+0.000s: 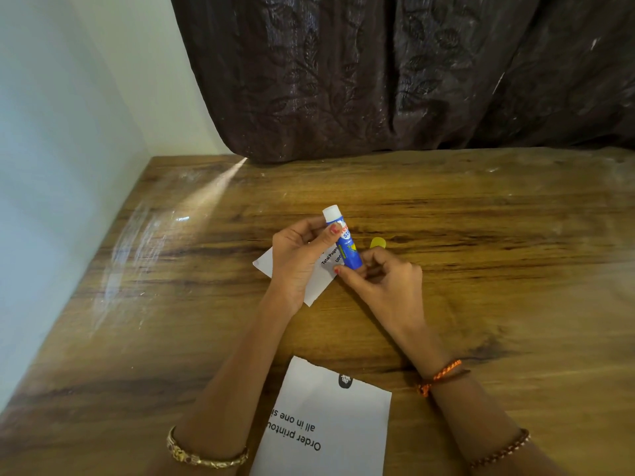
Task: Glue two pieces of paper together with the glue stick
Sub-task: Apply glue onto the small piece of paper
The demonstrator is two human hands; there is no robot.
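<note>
Glue stick [344, 239] gripped between left hand [296, 255] and right hand [388, 280].

Both forearms reached forward, hands meeting mid-frame. Left hand [298, 255] was curled, thumb and fingers pinching the upper part of the glue stick [343, 239]. Right hand [385, 274] was curled too, fingertips gripping the stick's lower end. Bangle on the left forearm, thread bands on the right wrist.
</note>
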